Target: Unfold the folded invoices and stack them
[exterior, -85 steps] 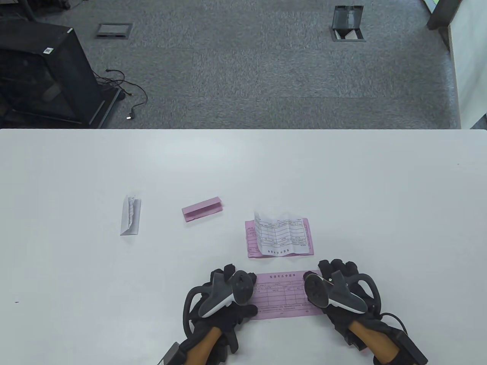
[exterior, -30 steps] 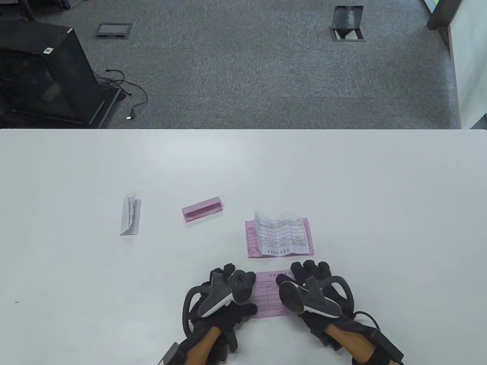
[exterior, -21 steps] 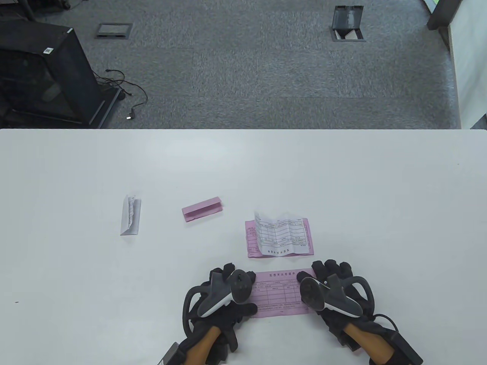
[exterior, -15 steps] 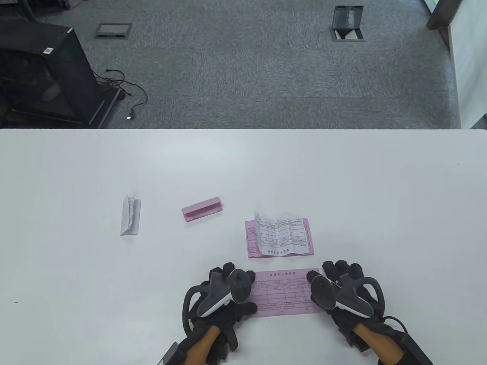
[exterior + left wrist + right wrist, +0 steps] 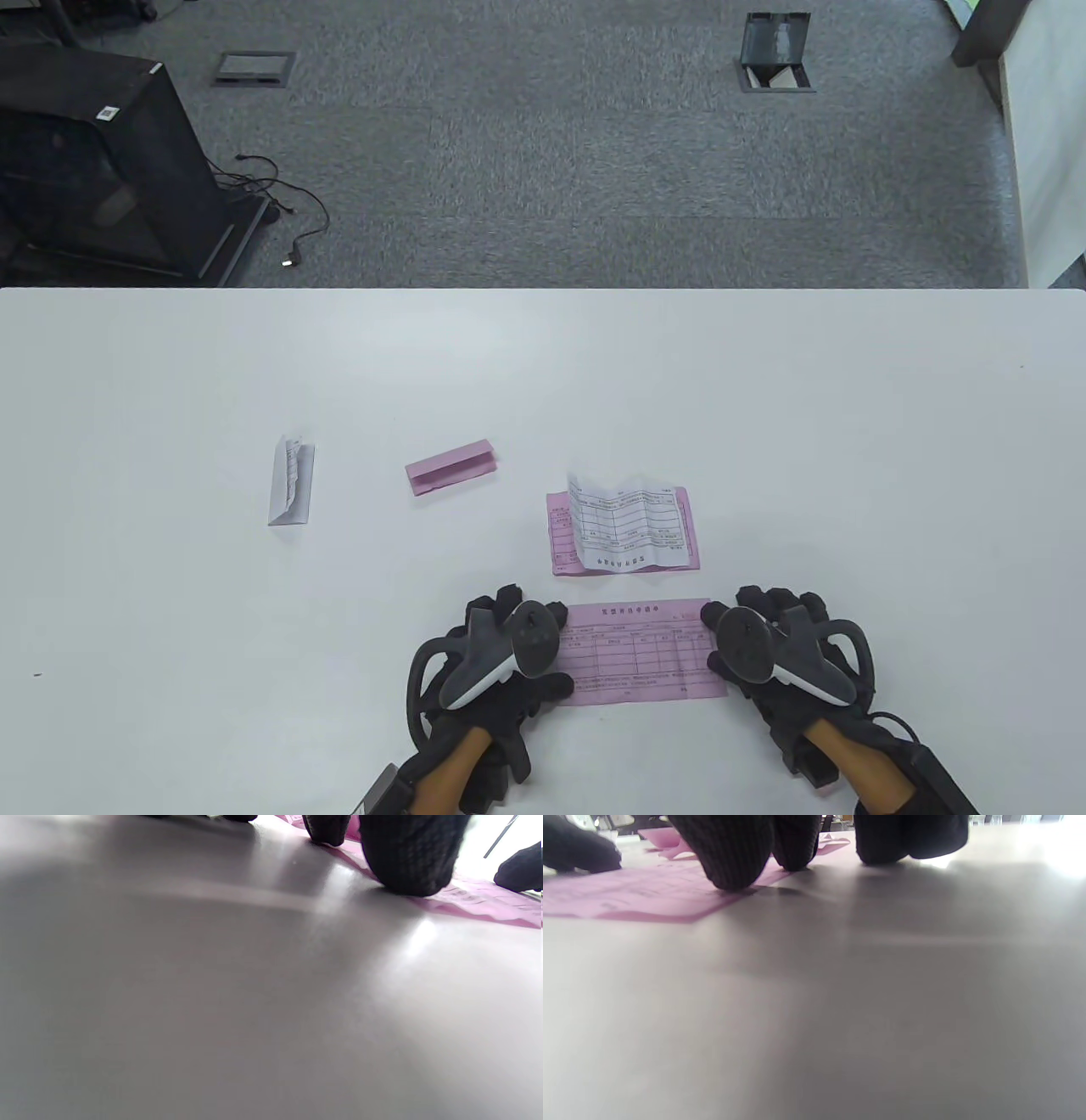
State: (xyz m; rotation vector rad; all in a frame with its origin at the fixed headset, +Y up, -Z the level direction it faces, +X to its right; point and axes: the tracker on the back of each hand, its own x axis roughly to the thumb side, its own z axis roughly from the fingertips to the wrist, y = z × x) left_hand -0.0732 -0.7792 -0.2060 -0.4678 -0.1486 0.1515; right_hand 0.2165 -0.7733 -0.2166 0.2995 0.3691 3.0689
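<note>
Closest to the person, a flat pink paper invoice (image 5: 638, 652) lies open on the white table (image 5: 543, 373). The left hand (image 5: 496, 658) presses its left end and the right hand (image 5: 776, 649) presses its right end, fingers spread flat, not gripping. This looks like the smoothing step. Next, the sheet should go onto the little stack (image 5: 626, 532) just behind it, a white printed sheet on a pink one; that needs a gentle lift by the edges. Farther left wait a folded pink slip (image 5: 450, 466) and a folded white slip (image 5: 291, 480).
</note>
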